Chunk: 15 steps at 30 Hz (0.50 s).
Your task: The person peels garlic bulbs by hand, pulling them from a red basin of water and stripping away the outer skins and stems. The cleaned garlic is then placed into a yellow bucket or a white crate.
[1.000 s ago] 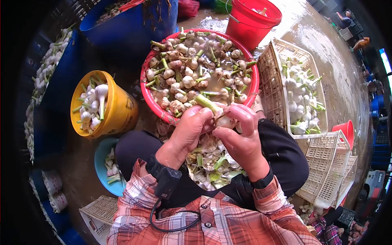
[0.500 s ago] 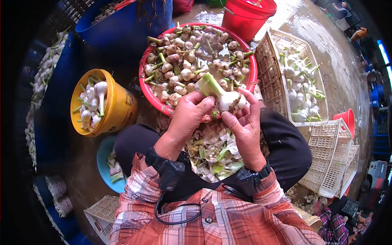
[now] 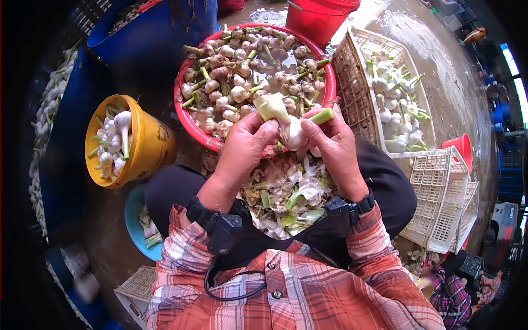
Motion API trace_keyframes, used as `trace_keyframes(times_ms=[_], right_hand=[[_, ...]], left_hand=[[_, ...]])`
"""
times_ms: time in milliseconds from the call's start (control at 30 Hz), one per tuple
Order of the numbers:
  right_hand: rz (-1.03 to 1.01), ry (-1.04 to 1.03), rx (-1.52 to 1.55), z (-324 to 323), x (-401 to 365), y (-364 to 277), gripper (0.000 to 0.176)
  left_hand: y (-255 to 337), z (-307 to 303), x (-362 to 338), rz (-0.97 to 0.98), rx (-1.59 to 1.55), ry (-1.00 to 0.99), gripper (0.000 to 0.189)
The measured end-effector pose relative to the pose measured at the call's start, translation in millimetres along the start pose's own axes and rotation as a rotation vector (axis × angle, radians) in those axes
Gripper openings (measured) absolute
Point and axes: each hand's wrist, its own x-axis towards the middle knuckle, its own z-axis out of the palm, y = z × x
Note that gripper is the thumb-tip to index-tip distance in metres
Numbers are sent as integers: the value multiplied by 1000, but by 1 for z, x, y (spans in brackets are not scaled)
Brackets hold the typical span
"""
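Both hands hold one garlic bulb (image 3: 292,132) over my lap, at the near rim of the red basin (image 3: 190,118). My left hand (image 3: 245,148) pinches a loosened piece of pale skin (image 3: 270,106) at the bulb's top. My right hand (image 3: 331,146) grips the bulb from the right, with the green stem (image 3: 321,116) sticking out above its fingers. The basin holds many unpeeled garlic bulbs (image 3: 236,93) with stems in murky water. A heap of peeled skins (image 3: 289,195) lies between my knees.
A yellow bucket (image 3: 146,146) with peeled garlic stands at left, a light blue bowl (image 3: 135,212) below it. A white crate (image 3: 363,93) with cleaned garlic sits right of the basin, empty crates (image 3: 443,203) further right. A red bucket (image 3: 316,19) and blue tubs (image 3: 159,33) stand behind.
The bulb has been turned in my hands: its stem pointed up-left before and now points right. My left hand has pulled a piece of skin loose at the top.
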Motion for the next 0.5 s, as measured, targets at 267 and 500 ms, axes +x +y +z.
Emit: trace_keyframes(times_ms=[267, 500], right_hand=[[-350, 270, -87, -25, -13, 3, 22], [-677, 219, -678, 3, -29, -21, 35]], left_hand=[[24, -10, -21, -76, 591, -207, 56], [11, 22, -11, 541, 812, 213, 36]])
